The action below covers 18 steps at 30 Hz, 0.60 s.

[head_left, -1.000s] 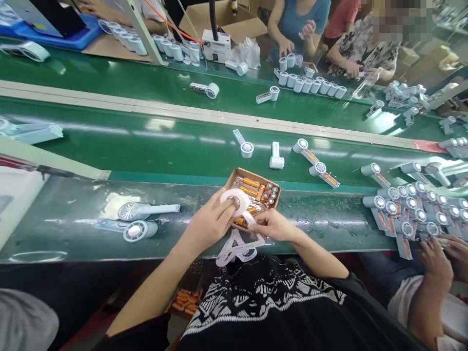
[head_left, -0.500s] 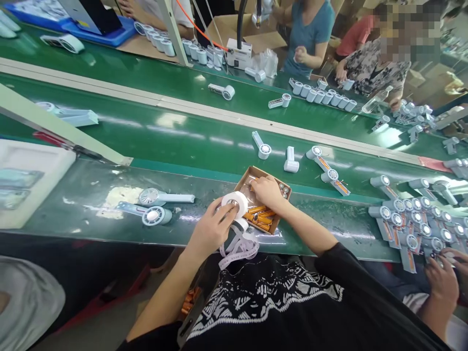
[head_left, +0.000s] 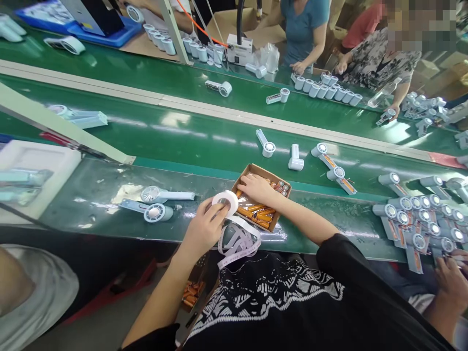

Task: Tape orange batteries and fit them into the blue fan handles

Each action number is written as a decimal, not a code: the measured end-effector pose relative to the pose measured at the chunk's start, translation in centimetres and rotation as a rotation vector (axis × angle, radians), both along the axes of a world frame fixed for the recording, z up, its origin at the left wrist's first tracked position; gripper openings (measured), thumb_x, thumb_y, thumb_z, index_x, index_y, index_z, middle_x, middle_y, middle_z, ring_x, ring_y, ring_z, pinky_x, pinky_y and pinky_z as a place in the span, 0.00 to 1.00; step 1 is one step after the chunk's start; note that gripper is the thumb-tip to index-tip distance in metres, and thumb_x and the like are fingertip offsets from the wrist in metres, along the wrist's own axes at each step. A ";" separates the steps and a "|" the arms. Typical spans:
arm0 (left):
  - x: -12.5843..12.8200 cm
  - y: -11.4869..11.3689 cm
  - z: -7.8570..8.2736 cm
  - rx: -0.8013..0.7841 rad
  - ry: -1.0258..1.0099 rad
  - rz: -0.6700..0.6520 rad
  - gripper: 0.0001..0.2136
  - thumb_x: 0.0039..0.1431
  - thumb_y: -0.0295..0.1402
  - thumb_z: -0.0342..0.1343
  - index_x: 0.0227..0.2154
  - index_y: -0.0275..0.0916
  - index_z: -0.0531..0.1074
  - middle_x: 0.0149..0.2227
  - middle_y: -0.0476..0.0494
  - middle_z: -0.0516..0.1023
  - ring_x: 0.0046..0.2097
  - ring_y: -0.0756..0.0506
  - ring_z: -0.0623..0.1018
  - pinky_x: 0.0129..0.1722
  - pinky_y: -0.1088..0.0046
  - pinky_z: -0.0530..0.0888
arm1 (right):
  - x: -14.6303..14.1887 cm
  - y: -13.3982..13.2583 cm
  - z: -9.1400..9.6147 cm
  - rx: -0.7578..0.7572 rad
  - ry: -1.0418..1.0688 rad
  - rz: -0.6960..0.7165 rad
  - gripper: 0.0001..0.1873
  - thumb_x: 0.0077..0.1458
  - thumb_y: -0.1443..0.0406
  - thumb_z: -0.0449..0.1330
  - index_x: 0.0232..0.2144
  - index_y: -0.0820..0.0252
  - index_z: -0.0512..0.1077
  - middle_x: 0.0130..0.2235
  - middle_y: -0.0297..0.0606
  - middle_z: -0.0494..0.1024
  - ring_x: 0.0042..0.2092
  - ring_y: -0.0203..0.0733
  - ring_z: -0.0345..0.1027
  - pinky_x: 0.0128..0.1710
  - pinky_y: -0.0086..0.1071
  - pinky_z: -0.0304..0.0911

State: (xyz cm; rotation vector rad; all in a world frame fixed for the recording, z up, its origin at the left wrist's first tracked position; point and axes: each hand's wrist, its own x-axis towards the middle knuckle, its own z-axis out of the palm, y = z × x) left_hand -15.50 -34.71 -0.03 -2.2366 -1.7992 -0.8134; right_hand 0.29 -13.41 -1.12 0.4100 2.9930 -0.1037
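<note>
My left hand (head_left: 205, 225) grips a white roll of label tape (head_left: 225, 201) at the near edge of the green bench, and a loose strip of its backing (head_left: 237, 243) hangs down toward my lap. My right hand (head_left: 256, 186) reaches into a small cardboard box (head_left: 281, 209) of orange cylindrical batteries (head_left: 257, 213). Its fingers are curled down among the batteries, and what they hold is hidden.
Two pale blue handheld fans (head_left: 157, 204) lie left of the box. More fans (head_left: 292, 156) sit on the green conveyor behind, and a cluster (head_left: 420, 219) lies at the right by another person's hand (head_left: 453, 278). Other people work across the belt. A white tray (head_left: 32, 175) stands at left.
My right hand left the tape strip near my body and reached forward into the battery box. My left hand stayed on the roll. The view shifted slightly.
</note>
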 end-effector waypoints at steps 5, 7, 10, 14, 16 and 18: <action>0.4 -0.3 -0.6 -0.039 0.016 -0.032 0.20 0.65 0.17 0.54 0.58 0.34 0.73 0.51 0.34 0.78 0.59 0.30 0.72 0.57 0.48 0.80 | 0.3 -0.3 0.0 -0.042 -0.032 0.071 0.12 0.74 0.68 0.54 0.49 0.63 0.78 0.52 0.50 0.79 0.55 0.49 0.73 0.55 0.41 0.68; 0.4 -0.2 -0.7 -0.042 0.015 -0.032 0.20 0.66 0.18 0.53 0.58 0.34 0.73 0.51 0.35 0.79 0.59 0.31 0.72 0.58 0.48 0.79 | 0.5 -0.4 0.3 -0.084 -0.038 0.095 0.14 0.74 0.69 0.53 0.53 0.64 0.77 0.50 0.50 0.81 0.53 0.48 0.75 0.54 0.40 0.68; 0.5 -0.2 -0.7 -0.062 0.017 -0.026 0.19 0.66 0.18 0.53 0.58 0.34 0.74 0.51 0.34 0.79 0.59 0.31 0.72 0.58 0.47 0.79 | 1.2 -0.2 1.1 -0.186 0.025 0.018 0.13 0.73 0.70 0.55 0.53 0.61 0.78 0.49 0.49 0.84 0.52 0.48 0.77 0.53 0.39 0.69; 0.5 -0.5 -0.3 -0.098 0.025 -0.022 0.19 0.65 0.18 0.53 0.56 0.34 0.77 0.53 0.35 0.79 0.61 0.30 0.71 0.59 0.48 0.80 | 3.2 -0.7 3.0 -0.504 0.342 -0.303 0.11 0.69 0.63 0.64 0.50 0.57 0.82 0.46 0.43 0.86 0.48 0.47 0.80 0.50 0.36 0.70; 0.6 -0.5 -0.1 -0.117 0.039 -0.026 0.20 0.65 0.17 0.53 0.56 0.35 0.78 0.54 0.35 0.79 0.62 0.30 0.71 0.59 0.49 0.80 | 4.3 -1.3 3.9 -0.698 0.473 -0.418 0.14 0.66 0.60 0.67 0.51 0.55 0.82 0.43 0.39 0.87 0.43 0.44 0.81 0.45 0.35 0.71; 0.8 -0.4 0.3 -0.131 0.068 -0.043 0.21 0.64 0.16 0.53 0.56 0.35 0.78 0.55 0.35 0.79 0.62 0.29 0.71 0.58 0.49 0.81 | 5.2 -1.9 4.4 -0.819 0.476 -0.433 0.13 0.63 0.57 0.69 0.47 0.56 0.84 0.37 0.36 0.87 0.37 0.42 0.79 0.41 0.34 0.71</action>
